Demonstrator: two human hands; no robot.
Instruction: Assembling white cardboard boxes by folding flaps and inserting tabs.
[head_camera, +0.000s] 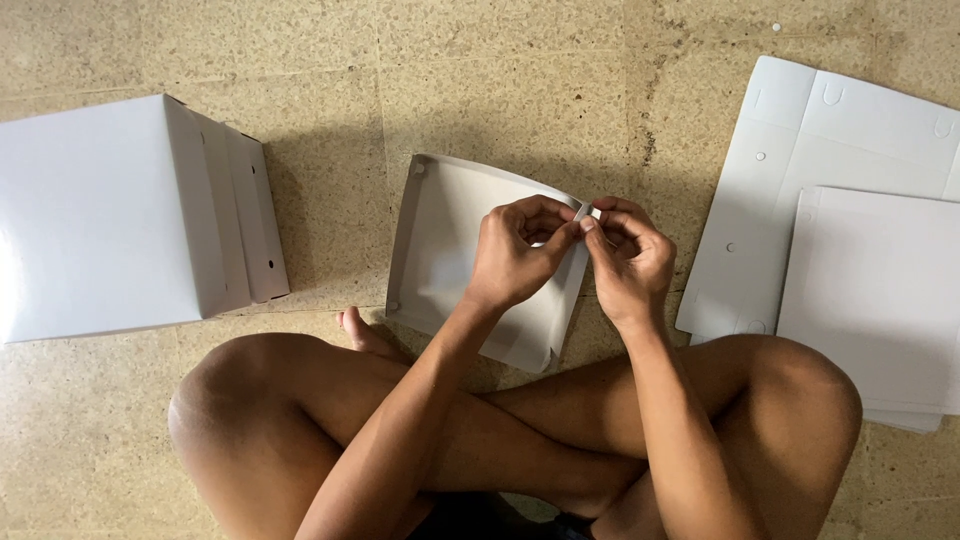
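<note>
box corner flap (588, 213), pinched between both hands' fingers (560, 232)

Setting: indoor floor used as my work area, likely a home or small packing room; which one cannot be told. Evidence: speckled beige stone floor (520, 80) with tile joints and stains; I sit cross-legged and barefoot on it; one assembled white box (110, 215) beside me; stack of flat white cardboard blanks (850, 240) opposite.

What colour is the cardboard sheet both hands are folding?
White, seen in the head view: cardboard sheet, left hand, right hand.
</note>
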